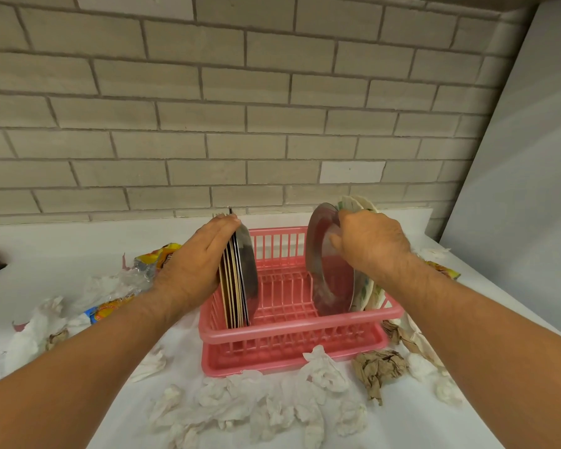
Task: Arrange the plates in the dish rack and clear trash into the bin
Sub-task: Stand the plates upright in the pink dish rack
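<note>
Racking step: left grip (198, 264) flat against plate stack (238, 286), right grip (373, 244) pinching steel plate (324, 280), which next needs seating upright.

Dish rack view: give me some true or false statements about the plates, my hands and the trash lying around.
1. The dish rack is pink. True.
2. The left hand presses flat against a stack of plates standing on edge in the rack. True.
3. The right hand is empty. False: it grips a metal plate.
4. The crumpled tissues lie inside the rack. False: they lie on the counter in front of it.
5. A ball of brown paper lies by the rack's right front corner. True.
</note>
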